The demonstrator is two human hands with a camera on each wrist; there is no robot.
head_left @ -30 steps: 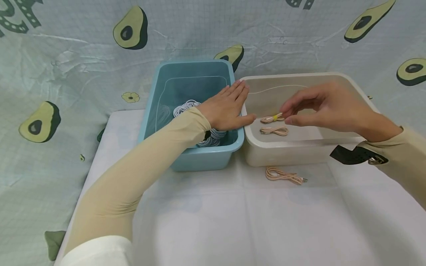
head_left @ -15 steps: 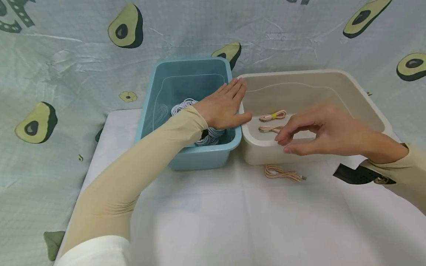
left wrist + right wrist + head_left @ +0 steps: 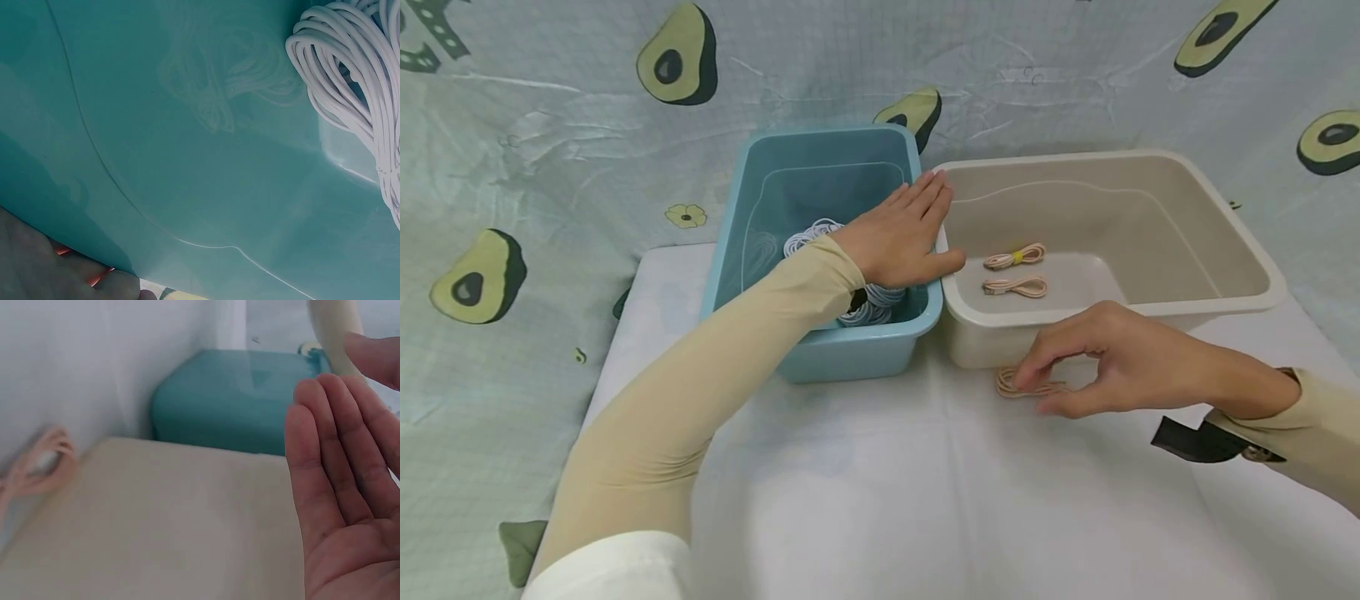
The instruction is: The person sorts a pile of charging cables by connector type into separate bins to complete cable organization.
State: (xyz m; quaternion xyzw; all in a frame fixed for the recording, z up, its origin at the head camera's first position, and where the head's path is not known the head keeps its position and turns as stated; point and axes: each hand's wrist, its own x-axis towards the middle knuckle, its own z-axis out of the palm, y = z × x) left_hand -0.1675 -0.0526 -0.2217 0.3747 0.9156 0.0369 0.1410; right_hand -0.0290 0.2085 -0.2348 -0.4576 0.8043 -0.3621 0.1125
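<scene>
My left hand (image 3: 898, 242) lies flat with straight fingers across the adjoining rims of the blue bin (image 3: 857, 333) and the beige bin (image 3: 1195, 307). Its fingers (image 3: 94, 281) show at the lower left of the left wrist view. Just in front of the beige bin, my right hand (image 3: 1112, 367) hovers over a coiled peach cable (image 3: 1006, 385), partly covering it. Thumb and fingers are bent and apart, holding nothing; contact with the cable cannot be told. Two more coiled peach cables, one with a yellow tie (image 3: 1018, 257) and one plain (image 3: 1017, 287), lie inside the beige bin.
Coiled white cables (image 3: 350, 81) lie in the blue bin, partly hidden under my left arm. Both bins stand side by side on a white-covered table (image 3: 880, 492). Behind them hangs an avocado-print sheet (image 3: 820, 67).
My right hand has moved from over the beige bin down toward me, to the cable on the table. The left hand stays in place; the head view has shifted slightly.
</scene>
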